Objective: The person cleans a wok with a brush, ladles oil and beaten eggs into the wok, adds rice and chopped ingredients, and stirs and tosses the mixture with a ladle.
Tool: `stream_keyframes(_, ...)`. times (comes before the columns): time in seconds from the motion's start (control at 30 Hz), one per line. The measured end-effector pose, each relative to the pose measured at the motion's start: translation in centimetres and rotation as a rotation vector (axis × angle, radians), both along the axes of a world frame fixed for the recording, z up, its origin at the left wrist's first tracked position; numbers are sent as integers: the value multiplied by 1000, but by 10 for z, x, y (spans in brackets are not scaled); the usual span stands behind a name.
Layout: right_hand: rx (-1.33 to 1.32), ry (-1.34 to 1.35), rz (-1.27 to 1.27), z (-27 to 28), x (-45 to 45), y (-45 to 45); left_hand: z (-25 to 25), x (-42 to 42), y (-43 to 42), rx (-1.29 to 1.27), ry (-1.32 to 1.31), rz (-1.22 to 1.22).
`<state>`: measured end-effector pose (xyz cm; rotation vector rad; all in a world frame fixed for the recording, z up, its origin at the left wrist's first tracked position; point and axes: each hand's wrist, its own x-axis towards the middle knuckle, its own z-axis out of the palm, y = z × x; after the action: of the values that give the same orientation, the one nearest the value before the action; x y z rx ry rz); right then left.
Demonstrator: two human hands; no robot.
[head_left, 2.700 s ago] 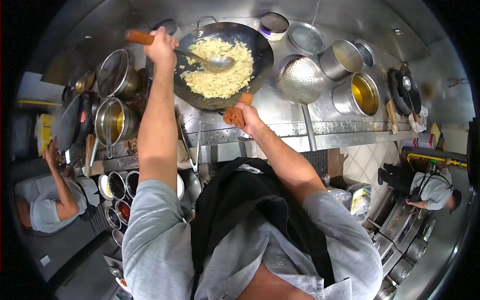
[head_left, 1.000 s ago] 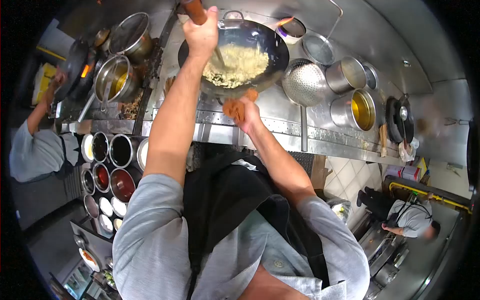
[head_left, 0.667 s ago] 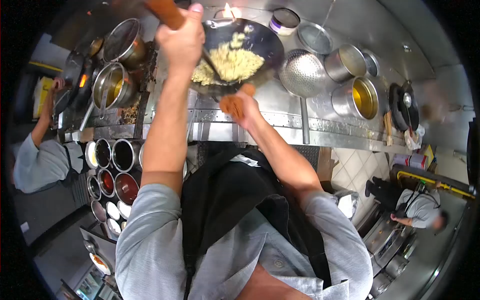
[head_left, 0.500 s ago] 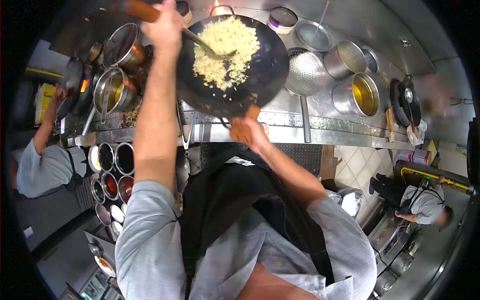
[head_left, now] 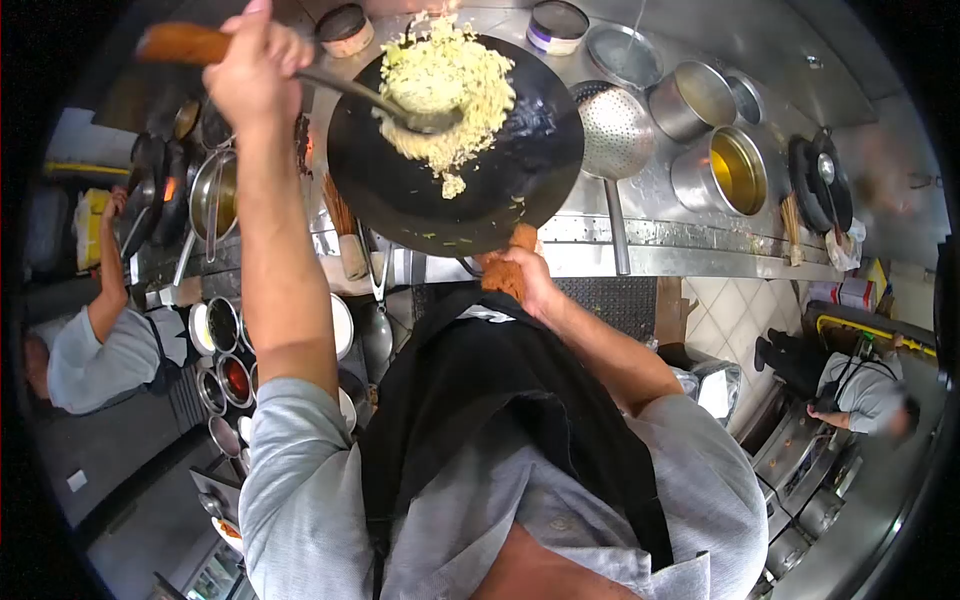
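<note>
My left hand (head_left: 258, 75) is closed around the wooden handle of a metal ladle (head_left: 345, 88). The ladle's bowl lies in a mass of fried rice (head_left: 445, 90), pale yellow, heaped at the far side of a black wok (head_left: 480, 205). A few clumps trail toward the middle of the wok. My right hand (head_left: 532, 280) grips the near handle of the wok through an orange-brown cloth (head_left: 503, 278). The fingers of that hand are partly hidden by the cloth.
Right of the wok are a perforated strainer (head_left: 616, 140), a steel pot (head_left: 692, 100) and a pot of yellow oil (head_left: 722, 180). A bamboo brush (head_left: 345, 230) lies at left, near sauce containers (head_left: 235, 380). Two other people work at far left (head_left: 105, 350) and far right (head_left: 860, 390).
My left hand has moved left and slightly nearer with the ladle. The rice has shifted to the wok's far edge. The wok and my right hand have moved slightly.
</note>
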<state>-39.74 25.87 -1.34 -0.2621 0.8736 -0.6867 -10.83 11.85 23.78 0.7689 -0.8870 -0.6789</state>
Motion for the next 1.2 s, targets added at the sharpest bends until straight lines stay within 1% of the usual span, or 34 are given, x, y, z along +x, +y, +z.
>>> stream_keyframes(0.03, 0, -36, 16, -8, 6, -14, 6, -2, 13, -22, -87, -51)
stream_keyframes(0.07, 3, -69, 33, -23, 20, -39, 5, -18, 23, -20, -99, -19)
stream_keyframes(0.1, 28, -8, 38, -25, 38, -58, -14, -30, 17, 84, -150, 160)
stream_keyframes(0.13, 55, 52, 45, -27, 56, -77, -44, -41, 1, 89, -105, 175)
stream_keyframes(0.17, 94, 210, 47, -11, 71, -91, -68, -47, -20, 88, -60, 194)
stream_keyframes(0.2, 37, 181, 41, -1, 69, -86, -79, -42, -38, 72, -87, 204)
stream_keyframes(0.27, 4, 18, -21, -22, 52, -56, -92, -11, -64, 39, -138, 239)
stream_keyframes(0.3, -6, -61, -45, -31, 38, -38, -73, 7, -68, -7, -126, 164)
stream_keyframes(0.33, -13, -53, 22, -32, 16, -23, -44, 13, -63, -9, -29, 48)
stream_keyframes(0.37, -22, -47, 82, -30, 1, -10, -21, 24, -60, 50, 113, -35)
stream_keyframes(0.4, 9, 36, -15, 12, 3, -8, 17, -14, -38, 1, 42, 130)
stream_keyframes(0.5, 47, -38, -63, 11, 31, -51, 46, -45, -19, -80, -67, 77)
stream_keyframes(0.53, 87, -81, -52, -9, 45, -80, 40, -51, -24, -73, -59, 107)
stream_keyframes(0.57, 103, 132, -12, 11, 56, -96, 31, -57, -34, -73, -53, 134)
stream_keyframes(0.6, 84, 194, 0, 5, 68, -106, 15, -67, -43, -70, -88, 191)
stream_keyframes(0.63, 65, 258, 14, -5, 75, -115, -11, -67, -63, 97, 91, 268)
stream_keyframes(0.67, 52, 227, -1, -20, 75, -121, -49, -70, -65, 39, -143, 228)
stream_keyframes(0.7, 39, 195, -11, -38, 77, -126, -90, -64, -77, 53, -72, 9)
stream_keyframes(0.73, 25, 158, -19, -51, 80, -130, -102, -45, -94, 69, -55, -4)
stream_keyframes(0.77, 25, 148, -22, -59, 83, -133, -98, -35, -98, 88, -37, -19)
stream_keyframes(0.8, 35, 140, -27, -68, 84, -130, -94, -24, -102, 116, -17, 32)
stream_keyframes(0.83, 34, 133, -36, -70, 83, -135, -74, -21, -103, 133, 5, 80)
stream_keyframes(0.87, 12, 117, -42, -61, 82, -141, -63, -21, -98, 103, -19, 105)
stream_keyframes(0.9, -2, 99, -53, -54, 81, -137, -64, -25, -92, 61, -86, 123)
stream_keyframes(0.93, -11, 86, -58, -48, 79, -133, -98, -25, -106, 56, -163, 144)
stream_keyframes(0.97, -2, 81, -54, -59, 79, -129, -133, -23, -121, 61, -238, 171)
stream_keyframes(1.0, -2, 73, -50, -78, 82, -132, -137, -16, -135, 114, -214, 76)
stream_keyframes(1.03, -11, 66, -51, -87, 83, -139, -117, -21, -134, 128, -181, 87)
stream_keyframes(1.1, -14, 125, -68, -62, 80, -137, -59, -34, -125, 157, -112, 102)
stream_keyframes(1.13, -9, 153, -82, -54, 79, -136, -54, -31, -121, 23, -119, 60)
stream_keyframes(1.17, -20, 140, -82, -67, 79, -139, -72, -34, -126, 12, -129, 81)
stream_keyframes(1.2, -31, 129, -75, -82, 81, -142, -102, -37, -132, 3, -137, 108)
